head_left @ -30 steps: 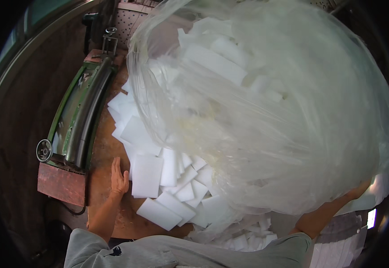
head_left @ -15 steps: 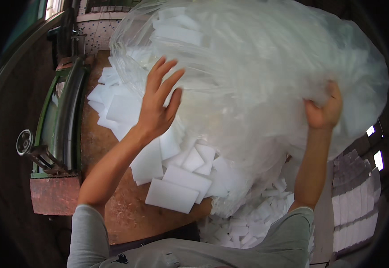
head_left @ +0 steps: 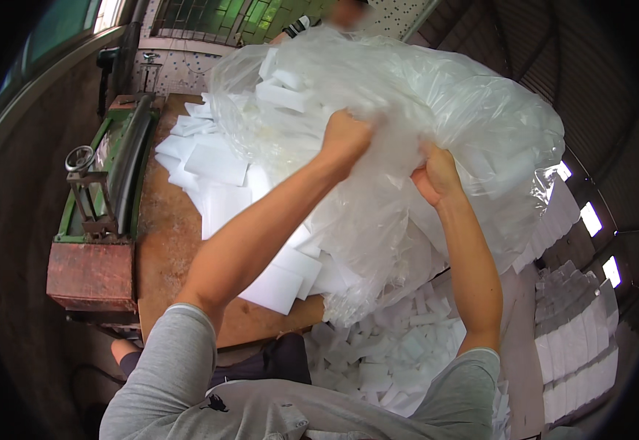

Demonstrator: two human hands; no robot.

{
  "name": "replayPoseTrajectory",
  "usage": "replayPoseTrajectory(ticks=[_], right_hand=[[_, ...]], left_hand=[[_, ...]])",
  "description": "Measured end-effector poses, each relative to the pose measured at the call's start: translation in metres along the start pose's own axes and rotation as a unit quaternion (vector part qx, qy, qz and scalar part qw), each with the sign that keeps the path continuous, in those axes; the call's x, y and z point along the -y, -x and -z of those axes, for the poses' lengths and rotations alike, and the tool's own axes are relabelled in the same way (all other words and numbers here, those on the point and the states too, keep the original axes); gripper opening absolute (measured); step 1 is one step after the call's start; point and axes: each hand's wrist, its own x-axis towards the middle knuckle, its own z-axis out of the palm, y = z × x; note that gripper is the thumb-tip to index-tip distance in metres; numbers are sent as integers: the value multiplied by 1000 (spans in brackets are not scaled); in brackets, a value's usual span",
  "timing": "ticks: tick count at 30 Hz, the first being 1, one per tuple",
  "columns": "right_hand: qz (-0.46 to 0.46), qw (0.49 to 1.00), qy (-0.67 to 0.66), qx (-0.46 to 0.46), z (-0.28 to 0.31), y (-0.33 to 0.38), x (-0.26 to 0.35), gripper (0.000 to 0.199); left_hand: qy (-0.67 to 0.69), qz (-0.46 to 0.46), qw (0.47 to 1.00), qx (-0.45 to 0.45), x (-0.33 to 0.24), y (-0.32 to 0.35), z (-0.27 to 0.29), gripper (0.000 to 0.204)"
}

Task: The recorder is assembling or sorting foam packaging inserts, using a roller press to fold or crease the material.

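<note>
Both hands are now bunched on the big clear plastic bag (head_left: 407, 139) in the head view, the only view there is. Half a second ago the left hand lay spread flat against the bag's side and the right gripped its far edge; a second ago the left rested down on the wooden table. Now the left hand (head_left: 345, 136) is a closed fist gathering film at the bag's front, and the right hand (head_left: 433, 176) is clenched on a fold just right of it, so the two grips sit close together. The bag, full of white foam blocks, hangs lifted above the wooden table (head_left: 169, 242), its lower part sagging toward the table's near edge. That suggests the load has been hoisted and its weight taken by both arms.

Loose white foam blocks (head_left: 217, 165) lie on the table left of the bag. More white pieces (head_left: 385, 352) are heaped below it, and a green and rust-red machine (head_left: 107, 198) stands at the table's left side.
</note>
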Motion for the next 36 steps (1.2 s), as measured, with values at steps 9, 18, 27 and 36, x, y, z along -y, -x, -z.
replayPoseTrajectory(ticks=[9, 18, 27, 36], right_hand=[[280, 758, 553, -204, 24, 103, 94, 60], [241, 493, 823, -150, -25, -26, 130, 29], [245, 653, 634, -333, 84, -168, 262, 45], [229, 625, 457, -590, 401, -128, 340, 48]], left_hand=[[-357, -404, 840, 61, 34, 14, -90, 8], [-400, -420, 809, 95, 39, 25, -100, 71], [-412, -180, 893, 25, 42, -10, -59, 104], [-376, -225, 895, 83, 84, -30, -42, 60]])
